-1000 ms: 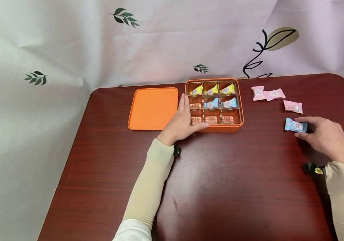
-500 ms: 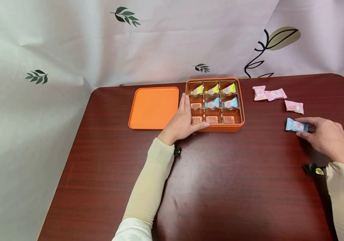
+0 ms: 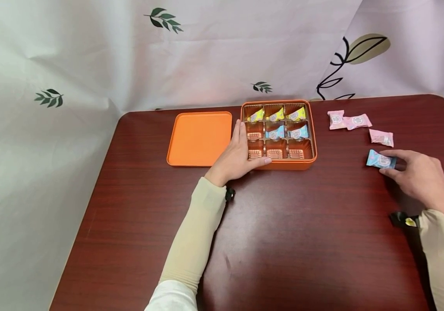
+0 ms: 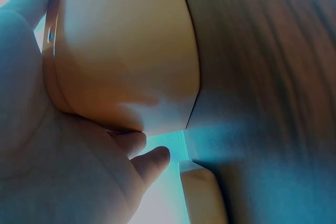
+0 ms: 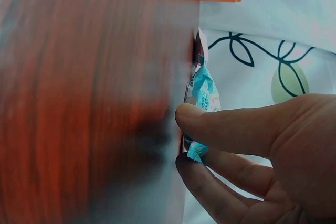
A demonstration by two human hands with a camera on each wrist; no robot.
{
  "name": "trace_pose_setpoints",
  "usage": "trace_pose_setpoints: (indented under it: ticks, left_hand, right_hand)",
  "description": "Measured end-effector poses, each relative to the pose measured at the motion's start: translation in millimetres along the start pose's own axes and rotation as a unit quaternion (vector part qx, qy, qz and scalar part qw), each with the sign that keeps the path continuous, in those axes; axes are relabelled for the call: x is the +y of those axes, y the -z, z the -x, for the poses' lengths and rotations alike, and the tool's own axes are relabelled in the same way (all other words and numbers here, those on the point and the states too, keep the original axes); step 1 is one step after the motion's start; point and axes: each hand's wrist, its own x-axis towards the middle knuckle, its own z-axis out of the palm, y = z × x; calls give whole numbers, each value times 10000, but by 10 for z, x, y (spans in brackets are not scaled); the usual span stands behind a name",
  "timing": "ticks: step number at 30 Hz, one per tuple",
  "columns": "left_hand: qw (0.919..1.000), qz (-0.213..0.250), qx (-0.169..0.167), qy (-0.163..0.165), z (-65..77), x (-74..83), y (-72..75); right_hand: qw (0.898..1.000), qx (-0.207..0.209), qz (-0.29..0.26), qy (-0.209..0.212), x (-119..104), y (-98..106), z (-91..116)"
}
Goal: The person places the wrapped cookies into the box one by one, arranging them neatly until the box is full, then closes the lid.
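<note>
In the head view, my left hand [image 3: 234, 156] rests against the near left corner of an orange box [image 3: 294, 165]. Its thumb lies along the front rim and its fingers extend along the left side. Inside the box's compartments sit yellow-wrapped candies [image 3: 296, 114] in the back row and two blue-wrapped candies [image 3: 297, 132] in the middle row. On the right of the table, my right hand [image 3: 423, 179] pinches another blue-wrapped candy [image 5: 205, 85] between thumb and fingers, low over the wood. Part of that candy is hidden behind the thumb in the right wrist view.
Left of the box lies its orange lid [image 3: 199, 139]. Three pink-wrapped candies, one of them a single piece [image 3: 382, 138], lie at the back right beyond my right hand. A patterned cloth [image 3: 214, 56] hangs behind the dark red table [image 3: 284, 242].
The blue-wrapped candy in my right hand has shifted slightly left and tilted a little. My left hand keeps its place on the box.
</note>
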Motion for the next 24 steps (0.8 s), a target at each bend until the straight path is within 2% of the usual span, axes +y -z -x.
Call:
trace_pose_setpoints:
  ticks: [10,24]
  left_hand:
    - [10000,78,13,33,-3,3,-1]
    - [10000,36,20,65,1,5,-7]
  right_hand:
    - [10000,23,9,-79,-83,-4,-14]
    - [9998,118,-123,71,-180,-50,-25]
